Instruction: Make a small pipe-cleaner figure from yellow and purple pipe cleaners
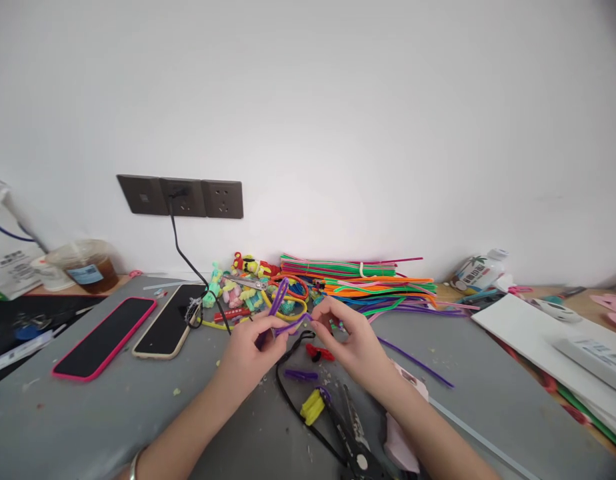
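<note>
My left hand (248, 347) and my right hand (349, 337) meet over the grey table (108, 413). Both pinch one bent purple pipe cleaner (283, 313). Its looped end rises above my left fingers, and the other end runs to my right fingertips. Below my hands lie a short purple piece (301, 375), a red piece (318, 352), a yellow bundle (312, 407) and a black wire (288, 393). Black pliers (351, 433) lie near my right forearm.
A pile of coloured pipe cleaners (368, 283) and small finished figures (238, 283) sit by the wall. Two phones (105, 337) (171, 320) lie at the left, one on a cable from the wall sockets (181, 197). Scissors (245, 282), a cup (88, 265), a bottle (481, 270) and white boards (548, 340) surround them.
</note>
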Motion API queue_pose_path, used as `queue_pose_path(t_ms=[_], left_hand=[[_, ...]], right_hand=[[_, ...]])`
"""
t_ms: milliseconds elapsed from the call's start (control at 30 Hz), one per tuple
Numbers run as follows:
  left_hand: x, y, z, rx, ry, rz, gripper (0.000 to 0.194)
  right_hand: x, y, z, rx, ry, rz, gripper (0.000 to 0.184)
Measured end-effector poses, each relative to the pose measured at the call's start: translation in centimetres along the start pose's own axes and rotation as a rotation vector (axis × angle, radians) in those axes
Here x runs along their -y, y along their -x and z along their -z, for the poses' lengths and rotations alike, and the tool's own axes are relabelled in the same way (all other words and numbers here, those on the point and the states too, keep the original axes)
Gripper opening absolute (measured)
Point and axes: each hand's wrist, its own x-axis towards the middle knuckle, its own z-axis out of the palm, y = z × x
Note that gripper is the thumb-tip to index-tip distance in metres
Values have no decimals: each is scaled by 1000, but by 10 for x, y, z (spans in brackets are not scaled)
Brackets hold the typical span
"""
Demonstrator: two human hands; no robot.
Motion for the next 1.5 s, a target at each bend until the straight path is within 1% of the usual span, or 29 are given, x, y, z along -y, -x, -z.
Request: queue_pose_path(t_ms=[100,167,267,333,433,533,600,667,767,867,967,1067,1200,1267,1400,1500], left_hand=[[-1,0,2,37,-22,-5,31],[-2,1,4,56,-41,-48,36],[-2,2,6,59,-21,-130,41],[-3,3,6,37,16,-142,42],[-4,5,4,79,56,-92,43],[-6,7,3,148,50,-78,43],[-7,8,3,156,37,-88,41],[-7,7,3,144,35,-87,38],[-6,5,5,90,52,-48,33],[-3,1,5,19,110,-6,22],[-1,-2,6,-9,160,32,18],[-1,-3,6,-15,161,62,22],[-3,-1,7,-19,122,31,27],[-4,0,8,-25,162,31,31],[-1,1,7,17,290,74,39],[-1,1,7,6,253,73,38]], right_hand=[[0,0,2,-85,64,47,9],[-1,0,3,-128,79,51,9],[-2,0,5,-131,88,44,11],[-1,0,4,-85,69,31,11],[2,3,1,30,-18,-18,3],[5,5,-2,131,-120,-89,9],[5,4,-3,179,-151,-119,9],[5,4,-3,191,-151,-133,14],[4,2,-2,148,-128,-134,17],[4,2,-2,90,-129,-126,20],[6,3,-2,53,-137,-108,21],[6,3,0,25,-111,-82,22],[4,2,3,-58,-59,-56,21],[2,1,5,-96,-59,-49,22],[0,4,8,-123,-68,-55,24],[0,7,11,-139,-86,-66,23]])
